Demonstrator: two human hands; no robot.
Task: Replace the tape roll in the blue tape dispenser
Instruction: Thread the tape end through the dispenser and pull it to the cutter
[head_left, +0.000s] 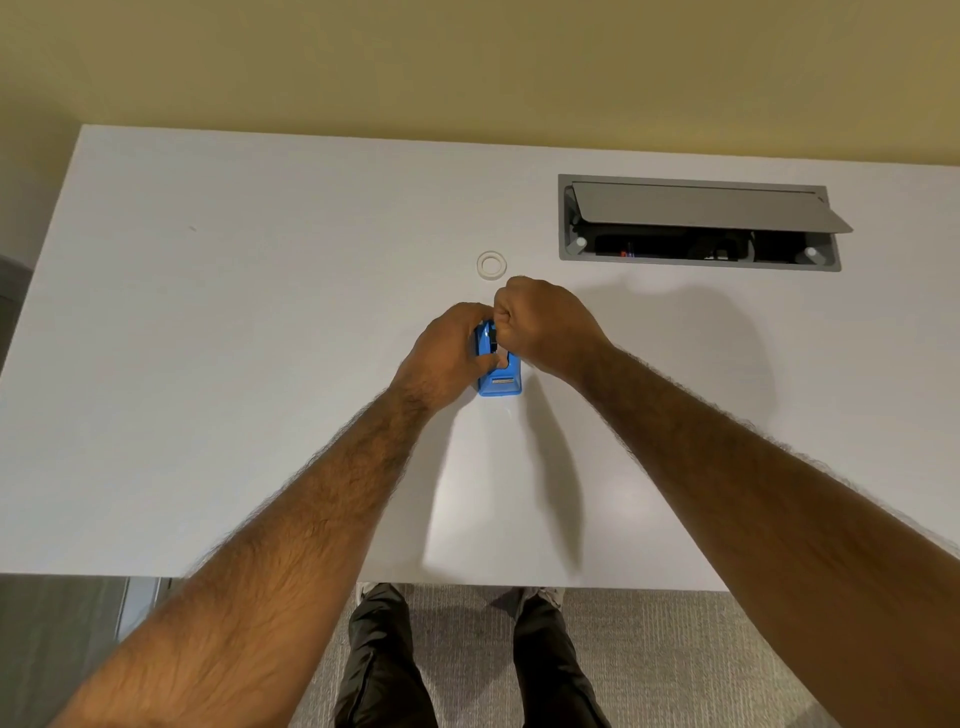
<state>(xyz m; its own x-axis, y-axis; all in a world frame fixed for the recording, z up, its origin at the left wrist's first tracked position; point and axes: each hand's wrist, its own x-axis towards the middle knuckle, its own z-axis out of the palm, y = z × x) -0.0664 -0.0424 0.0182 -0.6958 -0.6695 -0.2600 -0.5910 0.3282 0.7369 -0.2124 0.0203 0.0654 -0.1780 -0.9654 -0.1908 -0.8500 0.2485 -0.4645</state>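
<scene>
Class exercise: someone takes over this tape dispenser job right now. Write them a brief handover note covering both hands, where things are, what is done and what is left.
Left hand: gripping the dispenser from its left side, steadying it on the desk.
Right hand: closed in a fist over the dispenser's top; what it pinches is hidden.
Tape ring: flat on the desk, just beyond the hands, untouched.
Done: unclear.
Left: seat the roll, thread tape to the cutter.

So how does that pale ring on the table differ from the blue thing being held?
The small whitish tape ring lies flat and untouched on the white table; the blue plastic tape dispenser sits nearer the person, gripped by the left hand while the right hand works at its top. The ring is round and pale, the dispenser blocky and bright. Both rest on the table.
</scene>
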